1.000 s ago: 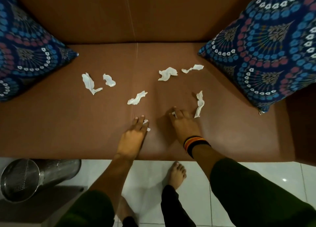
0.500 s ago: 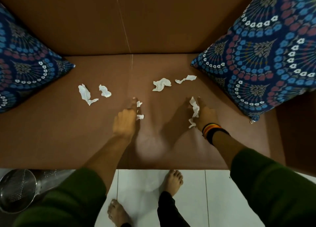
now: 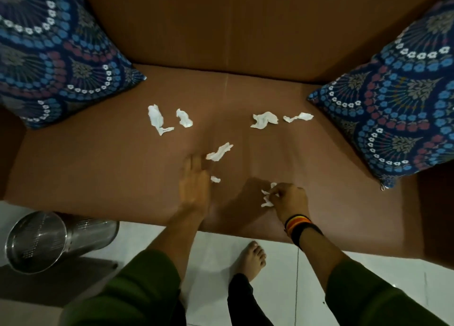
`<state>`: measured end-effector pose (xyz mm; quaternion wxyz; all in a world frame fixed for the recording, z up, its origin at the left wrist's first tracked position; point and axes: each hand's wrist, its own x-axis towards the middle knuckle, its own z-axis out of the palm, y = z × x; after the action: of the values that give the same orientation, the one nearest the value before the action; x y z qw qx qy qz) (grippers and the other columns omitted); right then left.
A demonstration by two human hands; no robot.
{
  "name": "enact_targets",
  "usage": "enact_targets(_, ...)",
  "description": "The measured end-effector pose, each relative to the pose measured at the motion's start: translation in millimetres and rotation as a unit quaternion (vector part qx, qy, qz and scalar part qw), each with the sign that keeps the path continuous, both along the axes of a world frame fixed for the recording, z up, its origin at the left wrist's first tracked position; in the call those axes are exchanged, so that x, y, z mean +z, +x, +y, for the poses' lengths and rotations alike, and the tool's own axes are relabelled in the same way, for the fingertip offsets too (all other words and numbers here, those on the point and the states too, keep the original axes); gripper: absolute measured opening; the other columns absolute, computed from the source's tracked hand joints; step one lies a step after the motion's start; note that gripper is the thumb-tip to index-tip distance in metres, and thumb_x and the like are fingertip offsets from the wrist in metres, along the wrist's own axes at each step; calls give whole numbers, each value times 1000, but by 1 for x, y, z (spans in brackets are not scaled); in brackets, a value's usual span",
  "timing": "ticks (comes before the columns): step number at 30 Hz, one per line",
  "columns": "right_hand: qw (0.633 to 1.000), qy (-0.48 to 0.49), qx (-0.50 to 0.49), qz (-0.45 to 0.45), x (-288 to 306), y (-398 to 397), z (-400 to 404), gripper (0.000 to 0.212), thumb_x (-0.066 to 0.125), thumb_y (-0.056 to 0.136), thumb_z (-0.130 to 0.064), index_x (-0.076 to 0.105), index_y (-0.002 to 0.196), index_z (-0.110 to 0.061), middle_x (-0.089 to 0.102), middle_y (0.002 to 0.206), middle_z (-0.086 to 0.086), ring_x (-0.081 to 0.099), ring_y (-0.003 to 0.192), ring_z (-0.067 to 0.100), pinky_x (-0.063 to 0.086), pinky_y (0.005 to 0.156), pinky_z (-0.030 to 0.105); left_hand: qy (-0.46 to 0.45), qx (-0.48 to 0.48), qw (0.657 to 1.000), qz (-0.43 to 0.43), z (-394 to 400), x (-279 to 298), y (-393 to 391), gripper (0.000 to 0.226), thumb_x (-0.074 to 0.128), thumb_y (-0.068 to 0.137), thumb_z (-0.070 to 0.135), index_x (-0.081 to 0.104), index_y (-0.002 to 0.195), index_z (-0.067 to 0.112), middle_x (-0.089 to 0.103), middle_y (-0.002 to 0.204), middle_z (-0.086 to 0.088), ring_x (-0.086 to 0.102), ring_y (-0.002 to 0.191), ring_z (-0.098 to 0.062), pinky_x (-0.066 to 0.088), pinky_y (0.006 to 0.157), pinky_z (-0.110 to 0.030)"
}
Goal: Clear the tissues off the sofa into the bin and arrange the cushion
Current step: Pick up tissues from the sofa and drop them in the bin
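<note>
The brown sofa (image 3: 98,173) has one patterned cushion (image 3: 56,53) at each end, the other cushion (image 3: 398,114) on the right. A metal bin (image 3: 36,242) stands on the floor at its left front. The left hand (image 3: 194,185) lies flat and open on the seat, holding nothing, beside a small tissue (image 3: 215,179). The right hand (image 3: 290,198) is closed on a crumpled tissue (image 3: 267,198). Five more tissues (image 3: 264,120) lie on the seat.

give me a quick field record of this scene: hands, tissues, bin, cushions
left hand: flat on the sofa seat, beside a small tissue scrap
right hand: grip closed on a crumpled tissue
loose tissues: five larger pieces, e.g., plus the scrap
bin: metal, on the floor left of the person
cushions: left, right
</note>
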<state>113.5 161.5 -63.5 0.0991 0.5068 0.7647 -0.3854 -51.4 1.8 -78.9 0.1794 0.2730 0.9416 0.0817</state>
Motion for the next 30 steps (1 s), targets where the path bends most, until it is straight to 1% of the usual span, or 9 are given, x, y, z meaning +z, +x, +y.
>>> enact_targets(4,999,33,-3,31,1,-27,-21,7,77,80,-7,78,85,-12,76,98,10,71,85,28,59,79,33,69,-54,996,15,19,1,-17,32,71,94,14,69,125,8,50,155,-12,47,142,-31,53,102,-43)
enact_targets(6,998,45,-3,40,-5,-36,-24,9,75,79,-7,78,83,-14,77,90,10,72,77,29,61,76,41,62,-46,997,-3,36,0,-24,29,68,96,12,69,125,13,60,145,-10,62,129,-28,59,93,-38)
enact_targets(9,999,40,-8,27,-9,-38,-31,12,73,81,-3,79,83,-13,75,89,6,72,81,26,59,82,32,5,-55,998,11,35,-9,-24,24,61,100,9,71,122,9,75,115,-12,76,100,-28,62,81,-36)
enact_targets(11,999,45,-11,26,-7,-37,-35,10,74,82,-3,79,83,-12,75,90,4,70,84,23,52,82,23,0,-71,997,10,25,-13,-23,24,58,100,7,72,119,9,76,112,-14,75,99,-32,61,83,-39)
enact_targets(14,999,40,-5,14,3,-43,-45,9,76,82,-7,79,85,-15,75,94,1,68,84,18,52,85,24,46,-30,998,-35,-8,-17,-27,27,58,102,12,71,125,13,77,114,-11,75,101,-30,61,88,-36)
enact_targets(17,999,33,30,6,18,-68,-71,9,75,82,-9,78,83,-17,75,90,1,70,87,23,53,84,26,65,35,997,-30,-67,-13,-41,22,61,101,18,73,119,15,79,112,-5,77,98,-22,62,88,-30)
enact_targets(23,989,-7,141,52,38,-163,-179,14,70,84,-1,79,91,-9,75,111,7,70,95,23,46,85,19,80,158,984,-17,-231,11,-80,7,70,94,12,77,92,10,78,86,-9,77,76,-26,65,73,-37)
enact_targets(26,976,-64,186,92,26,-221,-270,14,73,81,-1,79,88,-11,74,114,2,72,96,18,58,91,33,64,252,966,-10,-331,21,-104,16,62,98,6,77,105,7,79,100,-14,77,90,-29,63,83,-39)
enact_targets(30,957,-123,244,96,-4,-280,-393,12,68,87,2,77,92,-4,71,114,7,71,77,13,63,73,32,47,346,936,-38,-439,-1,-126,31,57,97,1,73,122,11,75,117,-18,71,107,-34,59,93,-42)
